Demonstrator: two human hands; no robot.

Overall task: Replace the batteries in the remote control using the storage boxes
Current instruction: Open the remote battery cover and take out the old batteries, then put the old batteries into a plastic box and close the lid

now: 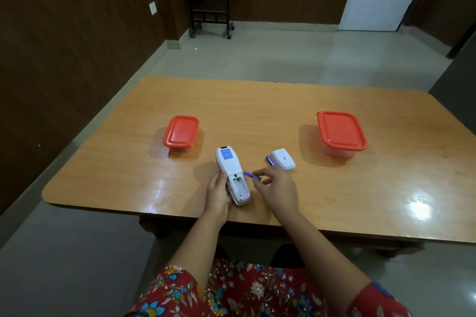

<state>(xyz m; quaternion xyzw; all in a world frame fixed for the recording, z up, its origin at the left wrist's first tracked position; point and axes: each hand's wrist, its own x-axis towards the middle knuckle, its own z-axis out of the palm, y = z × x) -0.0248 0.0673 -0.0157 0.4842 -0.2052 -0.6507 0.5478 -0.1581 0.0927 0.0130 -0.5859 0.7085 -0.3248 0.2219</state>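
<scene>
The job looks part done: both red-lidded boxes, the left box (181, 132) and the right box (340, 131), sit shut toward the far side of the table (360, 201). Near the front edge, the left hand (217, 194) wraps around the remote (233, 175), whose back is open. The right hand (275, 188) pinches a purple battery (252, 175) in its fingertips (257, 179), just beside the remote. Another battery (270, 161) lies touching the white cover (283, 159).
</scene>
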